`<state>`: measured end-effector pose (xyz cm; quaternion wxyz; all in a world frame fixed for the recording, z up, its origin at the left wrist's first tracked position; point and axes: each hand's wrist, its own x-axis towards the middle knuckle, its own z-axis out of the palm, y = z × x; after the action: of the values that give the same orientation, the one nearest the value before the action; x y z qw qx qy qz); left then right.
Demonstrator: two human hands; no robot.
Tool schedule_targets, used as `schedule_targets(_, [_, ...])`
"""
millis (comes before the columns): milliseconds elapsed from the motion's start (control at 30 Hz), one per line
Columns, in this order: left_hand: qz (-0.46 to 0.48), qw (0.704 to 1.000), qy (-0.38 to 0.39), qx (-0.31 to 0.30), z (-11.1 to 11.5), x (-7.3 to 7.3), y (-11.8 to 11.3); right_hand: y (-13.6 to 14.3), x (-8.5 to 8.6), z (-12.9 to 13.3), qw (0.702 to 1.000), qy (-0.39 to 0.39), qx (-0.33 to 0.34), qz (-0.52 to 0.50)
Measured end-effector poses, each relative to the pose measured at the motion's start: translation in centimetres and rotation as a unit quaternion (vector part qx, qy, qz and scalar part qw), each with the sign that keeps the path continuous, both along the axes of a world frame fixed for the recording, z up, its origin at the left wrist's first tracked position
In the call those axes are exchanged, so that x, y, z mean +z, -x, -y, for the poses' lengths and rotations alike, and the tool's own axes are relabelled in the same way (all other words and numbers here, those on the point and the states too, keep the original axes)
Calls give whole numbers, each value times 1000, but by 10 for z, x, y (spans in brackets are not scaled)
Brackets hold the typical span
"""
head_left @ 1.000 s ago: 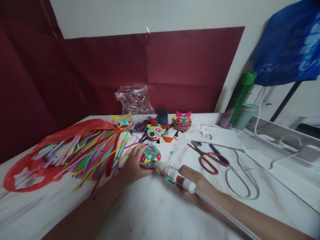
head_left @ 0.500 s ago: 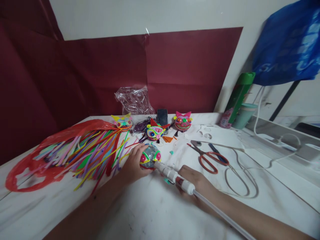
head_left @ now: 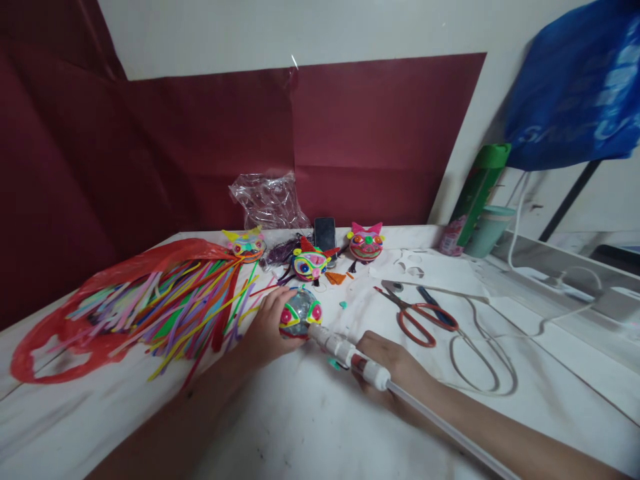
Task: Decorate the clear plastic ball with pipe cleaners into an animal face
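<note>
My left hand (head_left: 273, 323) is closed around a grey ball-shaped mask head (head_left: 301, 307) with red eyes edged in yellow and green. In my right hand (head_left: 383, 363) is a white glue gun (head_left: 343, 350), with a clear glue stick (head_left: 445, 427) sticking out of its back end. The gun's tip meets the lower front of the head, between and below the eyes; whether glue comes out is too small to see. My right fingers are partly hidden behind the gun. Beyond the head stands a finished-looking colourful mask head (head_left: 309, 265) with red horns.
Orange-handled scissors (head_left: 420, 317) and a looped cord (head_left: 510, 373) lie to the right. Colourful pipe cleaners (head_left: 200, 307) spread over a red plastic bag (head_left: 125, 267) on the left. A pink-eared head (head_left: 366, 243), a yellow-eared head (head_left: 247, 245) and a phone (head_left: 325, 232) stand at the back.
Almost nothing differs. Both hands, the head and the glue gun stay in place; the rear of the glue stick has shifted very slightly to the right.
</note>
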<state>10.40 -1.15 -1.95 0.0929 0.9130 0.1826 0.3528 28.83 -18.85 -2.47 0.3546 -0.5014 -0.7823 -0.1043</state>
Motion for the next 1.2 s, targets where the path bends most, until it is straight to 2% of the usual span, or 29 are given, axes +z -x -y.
schedule_targets(900, [7,1000,10,0,0,0,0,-1,1,2,1000,3,-19,1])
schedule_targets(1200, [9,1000,6,3,-2,-3,-1,-3,-4,2,1000,7,-12,-6])
